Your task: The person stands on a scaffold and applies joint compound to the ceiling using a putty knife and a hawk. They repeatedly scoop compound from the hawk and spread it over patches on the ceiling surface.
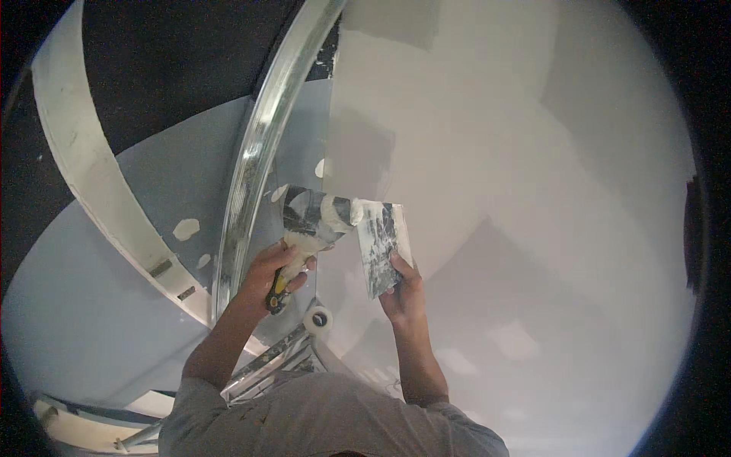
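My left hand is closed round the yellow-and-black handle of a wide putty knife. Its dark blade is smeared with off-white filler, thickest along the right side. In my right hand is a flat rectangular metal blade, streaked with the same filler, my thumb pressed on its face. The upper left corner of this flat blade meets the putty knife's right edge, with a lump of filler where they come together. Both tools are held up in front of the pale wall.
A shiny curved metal rail runs up just left of my left hand. Further left curves a wide pale band. Below my hands stands a ladder-like metal frame with a white roll at its top. White spots dot the grey surface.
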`<state>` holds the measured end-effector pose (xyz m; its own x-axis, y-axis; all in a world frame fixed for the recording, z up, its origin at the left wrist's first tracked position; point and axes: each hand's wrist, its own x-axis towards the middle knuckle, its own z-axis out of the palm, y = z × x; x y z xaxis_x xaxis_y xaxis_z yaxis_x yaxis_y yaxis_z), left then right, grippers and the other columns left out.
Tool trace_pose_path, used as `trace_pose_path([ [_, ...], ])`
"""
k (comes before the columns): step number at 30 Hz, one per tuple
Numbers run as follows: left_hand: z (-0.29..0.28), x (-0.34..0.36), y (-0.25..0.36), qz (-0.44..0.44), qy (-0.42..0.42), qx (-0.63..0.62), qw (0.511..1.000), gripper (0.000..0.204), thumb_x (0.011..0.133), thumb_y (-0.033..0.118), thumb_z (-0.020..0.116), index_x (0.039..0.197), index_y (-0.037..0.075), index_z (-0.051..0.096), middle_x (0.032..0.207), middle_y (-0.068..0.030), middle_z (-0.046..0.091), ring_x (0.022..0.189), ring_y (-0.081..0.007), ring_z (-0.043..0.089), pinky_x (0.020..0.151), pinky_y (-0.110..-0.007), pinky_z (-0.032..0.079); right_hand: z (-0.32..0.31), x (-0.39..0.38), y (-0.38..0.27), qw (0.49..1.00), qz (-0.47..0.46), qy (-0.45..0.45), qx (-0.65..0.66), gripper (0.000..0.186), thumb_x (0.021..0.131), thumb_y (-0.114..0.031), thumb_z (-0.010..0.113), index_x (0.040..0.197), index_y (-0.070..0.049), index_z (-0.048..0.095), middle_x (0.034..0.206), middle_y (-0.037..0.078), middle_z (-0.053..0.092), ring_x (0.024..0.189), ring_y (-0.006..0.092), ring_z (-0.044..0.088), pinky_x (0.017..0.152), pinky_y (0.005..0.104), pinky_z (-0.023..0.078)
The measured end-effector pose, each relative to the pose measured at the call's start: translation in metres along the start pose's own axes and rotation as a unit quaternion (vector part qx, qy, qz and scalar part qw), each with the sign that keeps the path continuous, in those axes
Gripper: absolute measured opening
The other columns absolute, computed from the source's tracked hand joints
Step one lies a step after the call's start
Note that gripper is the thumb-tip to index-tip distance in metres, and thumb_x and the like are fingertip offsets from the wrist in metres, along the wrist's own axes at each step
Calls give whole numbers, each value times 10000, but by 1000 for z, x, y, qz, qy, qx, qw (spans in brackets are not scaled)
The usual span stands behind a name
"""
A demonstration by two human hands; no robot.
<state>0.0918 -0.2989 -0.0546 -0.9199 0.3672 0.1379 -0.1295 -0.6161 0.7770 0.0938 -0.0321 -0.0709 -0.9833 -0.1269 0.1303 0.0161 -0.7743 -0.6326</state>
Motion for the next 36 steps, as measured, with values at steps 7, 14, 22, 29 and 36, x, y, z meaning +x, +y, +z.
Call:
trace_pose_path([
  [7, -14, 3, 4, -64, -36, -116, 991, 514, 993, 211, 616, 1391, -63, 441, 1130, -132, 609, 890, -107, 590, 512, -185, 442, 7, -5, 22, 985, -118, 105, -64, 603, 947, -98, 667, 1474, 7, 393, 1348, 132, 562, 1203, 230, 590, 1004, 397, 512],
  [14, 15, -16, 34, -36, 30, -175, 983, 601, 976, 243, 630, 1416, -108, 419, 1011, -106, 613, 577, -92, 533, 454, -175, 440, 25, -6, 18, 967, -219, 123, -46, 609, 986, -121, 654, 1507, -12, 359, 1380, 132, 537, 1259, 248, 559, 1056, 405, 479],
  [22, -38, -53, 39, -21, 71, 10, 997, 478, 966, 300, 629, 1264, -66, 553, 956, -123, 661, 624, -125, 590, 489, -245, 493, 192, 100, -128, 691, -633, 86, -339, 518, 1024, -180, 618, 1462, 23, 433, 1257, 132, 606, 1158, 199, 580, 983, 353, 481],
  [29, -105, -63, 32, -151, -32, -36, 987, 433, 983, 360, 660, 1312, 86, 596, 1065, -30, 667, 673, -98, 598, 585, -222, 509, 407, 174, -331, 230, -889, 208, -337, 496, 924, 16, 518, 1416, 47, 467, 1193, 243, 643, 1061, 407, 631, 960, 450, 488],
  [36, -131, -47, 35, -129, 69, 89, 985, 473, 989, 361, 656, 1339, 56, 566, 1099, -73, 675, 750, -147, 646, 622, -264, 548, 498, 216, -403, 166, -841, 318, -404, 561, 971, -3, 420, 1510, 118, 323, 1510, 282, 441, 1321, 459, 476, 1149, 494, 377],
])
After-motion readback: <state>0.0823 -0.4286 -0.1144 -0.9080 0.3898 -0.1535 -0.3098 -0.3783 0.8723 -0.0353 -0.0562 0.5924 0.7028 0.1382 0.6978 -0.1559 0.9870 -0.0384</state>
